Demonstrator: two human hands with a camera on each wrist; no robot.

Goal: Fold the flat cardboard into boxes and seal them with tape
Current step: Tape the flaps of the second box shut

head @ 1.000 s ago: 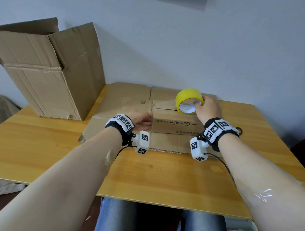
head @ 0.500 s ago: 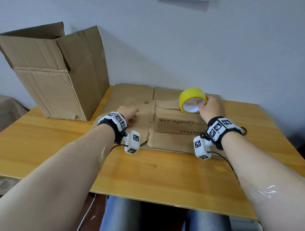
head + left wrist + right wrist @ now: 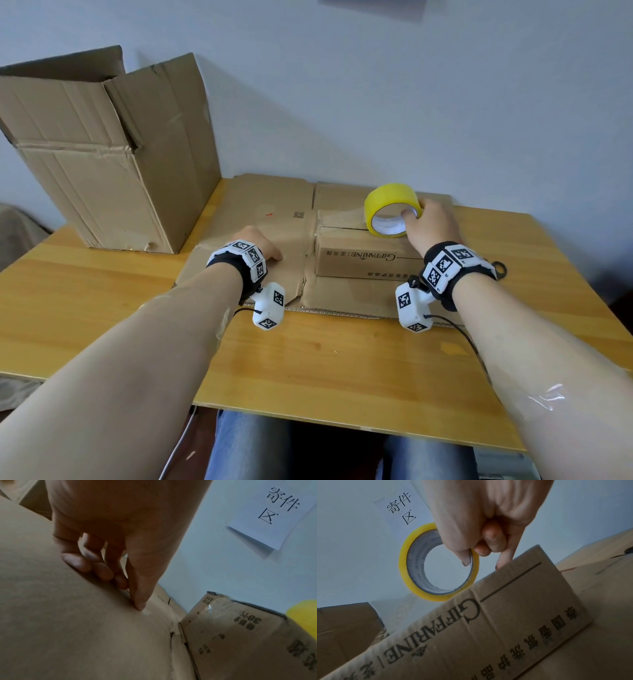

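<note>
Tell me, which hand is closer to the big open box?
Left. The left hand rests on the flat cardboard beside the big open box; the right hand holds the yellow tape, farther away.
</note>
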